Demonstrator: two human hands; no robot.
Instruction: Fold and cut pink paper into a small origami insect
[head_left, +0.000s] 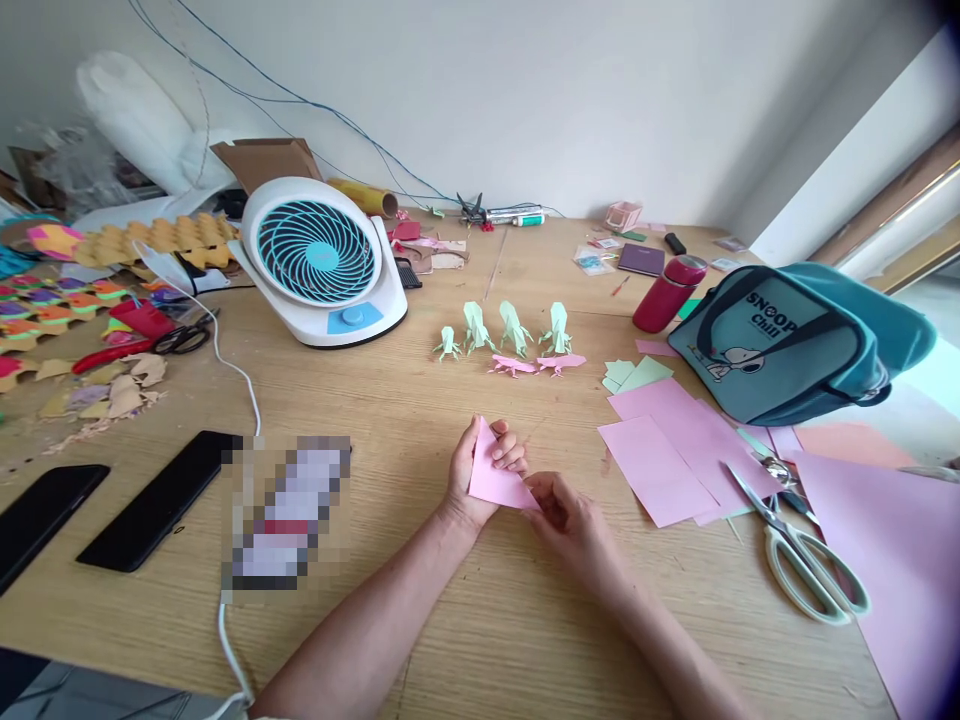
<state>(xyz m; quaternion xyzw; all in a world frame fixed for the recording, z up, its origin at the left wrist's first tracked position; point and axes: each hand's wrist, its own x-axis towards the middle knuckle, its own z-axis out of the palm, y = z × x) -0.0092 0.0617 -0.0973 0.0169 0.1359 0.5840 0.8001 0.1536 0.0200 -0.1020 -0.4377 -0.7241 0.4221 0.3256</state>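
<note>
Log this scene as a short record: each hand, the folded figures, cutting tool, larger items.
Left hand: holds a pink triangular paper
Right hand: grip at the paper's lower right corner
Figures: four green figures, two pink figures nearer the hands
Cutting tool: white-handled scissors, right of the hands, among pink sheets
Left side: fan
Right side: teal bag, red bottle

Place: indoor craft workspace, whether home or studio unclear
Counter point(420, 400): wooden, against a pale wall point(525, 100)
Paper point(652, 470): pink and green sheets near scissors point(778, 520)
Figures point(514, 330): folded, green and pink
Egg cartons point(157, 240): some brightly coloured
Fan point(319, 255), flask point(670, 293), bag point(772, 345): everyday things among craft pieces
</note>
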